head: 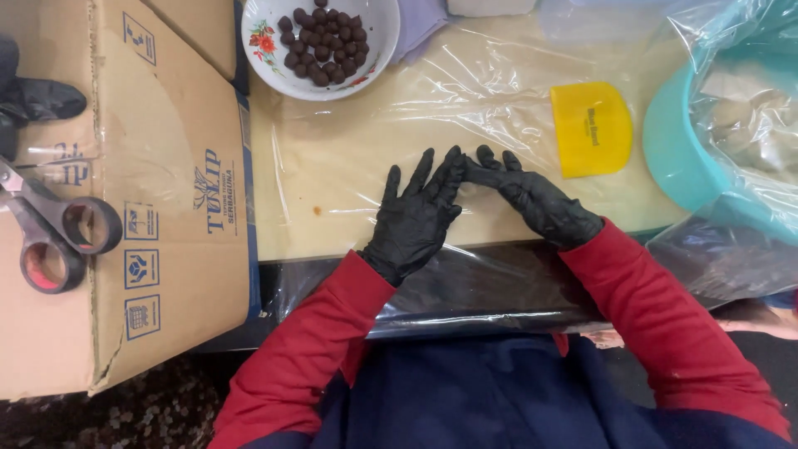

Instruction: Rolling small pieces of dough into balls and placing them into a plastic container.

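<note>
A: How far along does the work look?

B: The white bowl (264,62) with a flower on its rim, up and to the left of the hands, already holds a heap of small dark balls (324,43), so I judge a batch is made. More seems left: the teal basin (675,158), to the right of the hands, holds pale lumps under a clear plastic bag.

A: And the hands themselves?

B: Both wear black gloves. The left hand (416,218) lies flat with its fingers spread out; the right hand (536,199) comes in from the right, its fingers stretched so the tips touch those of the left. Neither holds anything; whether a bit of paste sits between the tips, I cannot tell.

A: What is under them?

B: A pale tabletop (332,166) covered in wrinkled, glossy clear film. A yellow scraper (592,129), flat with rounded corners, lies just above and right of the hands.

A: And to the left?

B: A brown cardboard box (158,191), taped and printed in blue, with scissors (50,229) resting on it, red inside their black loops. The sleeves are red over a dark blue apron.
</note>
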